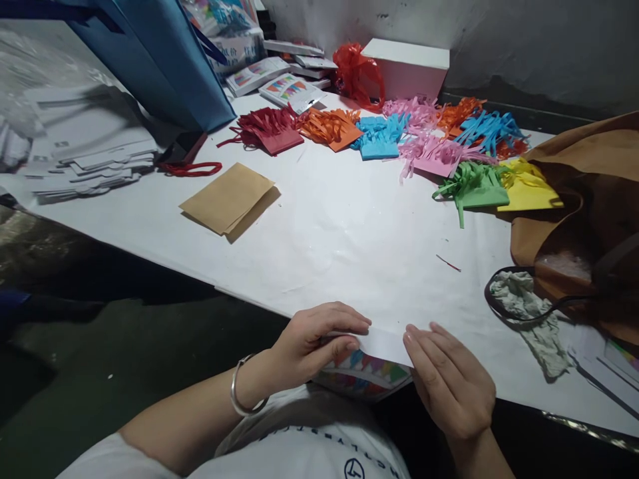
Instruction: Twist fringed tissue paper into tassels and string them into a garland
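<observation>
"Fingers of the left hand (pixel 312 340) first: what do you get on your feed?"

"I see them narrow, bent toward the thumb and pinching the left end of a white strip (pixel 387 347). It runs along the top of a packet (pixel 362 376) printed in many colours."

"And the right hand (pixel 452 379)?"

"Its fingers are nearly straight and close together, tips touching the strip's right end. From my camera the thumb is hidden, so I can't tell whether it grips."

"Where exactly is the packet?"

"Between the two hands, at the near edge of the counter (pixel 349 253), just beyond the white shirt (pixel 304 439)."

"Farther off?"

"I have tan paper (pixel 227 199) to the left. On the far side, fringed bundles lie in a curved row, from a red bundle (pixel 282 136) on the left to a yellow bundle (pixel 532 189) on the right. A white stack (pixel 90 143) stands far left, near a blue bag (pixel 164 66). On the right, I see a greenish cloth (pixel 549 346) beside brown fabric (pixel 594 150)."
</observation>
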Tool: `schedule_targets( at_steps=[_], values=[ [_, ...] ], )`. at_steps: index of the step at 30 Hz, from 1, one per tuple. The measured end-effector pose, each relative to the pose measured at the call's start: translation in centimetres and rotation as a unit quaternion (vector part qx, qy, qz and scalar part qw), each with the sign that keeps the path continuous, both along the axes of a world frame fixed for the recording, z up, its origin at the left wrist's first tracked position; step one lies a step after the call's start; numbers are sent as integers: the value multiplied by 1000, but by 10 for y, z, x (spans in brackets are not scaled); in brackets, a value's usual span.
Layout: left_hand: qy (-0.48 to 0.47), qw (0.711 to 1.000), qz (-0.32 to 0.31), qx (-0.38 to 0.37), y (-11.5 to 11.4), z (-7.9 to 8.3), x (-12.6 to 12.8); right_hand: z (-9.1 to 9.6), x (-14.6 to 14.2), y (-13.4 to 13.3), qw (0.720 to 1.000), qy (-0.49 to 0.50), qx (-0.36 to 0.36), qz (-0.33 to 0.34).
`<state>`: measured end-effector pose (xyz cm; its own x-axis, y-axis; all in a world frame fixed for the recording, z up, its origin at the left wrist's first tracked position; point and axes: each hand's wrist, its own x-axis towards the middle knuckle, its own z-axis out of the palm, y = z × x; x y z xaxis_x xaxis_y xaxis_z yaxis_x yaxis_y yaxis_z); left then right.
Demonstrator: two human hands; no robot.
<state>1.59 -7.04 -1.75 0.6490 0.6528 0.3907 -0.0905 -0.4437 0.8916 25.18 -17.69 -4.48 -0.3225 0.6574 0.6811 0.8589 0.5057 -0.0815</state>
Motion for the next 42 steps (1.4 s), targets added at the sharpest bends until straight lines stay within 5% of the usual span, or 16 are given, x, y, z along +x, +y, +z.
schedule_targets(
  at_steps=[7, 11, 17, 23, 31, 34, 39, 42],
  values=[
    [-8, 999, -21, 45, -6, 3, 7, 28, -27, 8, 993, -116, -27, 17],
    [-21, 999, 2, 37, -9, 1, 5, 27, -24, 14, 997, -66, -36, 35],
    [-15, 1000, 26, -7, -8, -4, -2, 25, -3, 11, 970, 83, -219, 65],
    [-19, 1000, 22, 4, -8, -3, 1, 21, -4, 8, 985, 74, -142, 57],
    [-33, 999, 5, 41, -12, 1, 6, 42, -21, 8, 989, -133, -48, 38],
    [-41, 999, 11, 25, -14, -1, 5, 41, -20, 13, 993, -98, -36, 60],
    [-40, 999, 33, -6, -14, -7, -3, 41, -12, 18, 974, 59, -190, 106],
    [-39, 999, 26, 4, -13, -10, -4, 36, -10, 13, 969, 99, -214, 77]
  ],
)
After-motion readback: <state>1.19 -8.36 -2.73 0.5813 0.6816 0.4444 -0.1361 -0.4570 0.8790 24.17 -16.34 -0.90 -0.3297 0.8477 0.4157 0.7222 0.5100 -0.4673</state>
